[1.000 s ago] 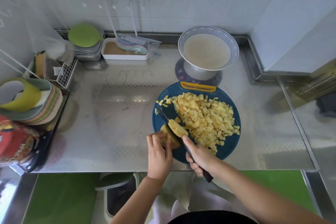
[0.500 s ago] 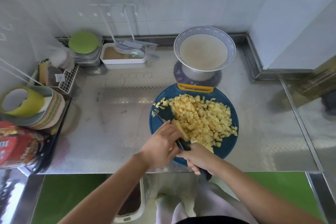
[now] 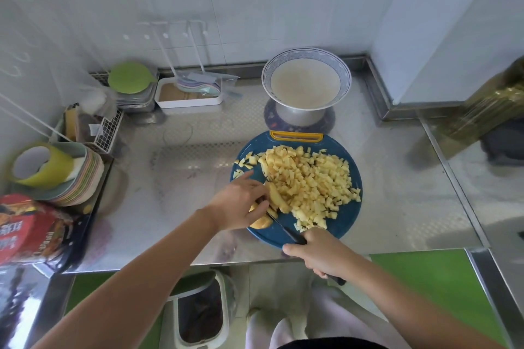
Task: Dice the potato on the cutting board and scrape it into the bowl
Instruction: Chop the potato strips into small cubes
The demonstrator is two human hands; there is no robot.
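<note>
- The left hand, at the board's 8 o'clock edge, curls its fingers over the last potato chunk and pins it down. The forefinger lies straighter, pointing toward 1 o'clock.
- That chunk is pale yellow and thickly sliced. By my reading it is the only piece not yet diced.
- The knife runs from the chunk toward 5 o'clock into the right hand, whose fingers wrap round the handle at the board's 6 o'clock rim.
- The diced potato, small uneven yellow cubes, is heaped on the round blue cutting board from centre to 3 o'clock. Most of the dicing looks done.
- The bowl, just beyond the board's 12 o'clock, holds no potato. Scraping has not begun.
</note>
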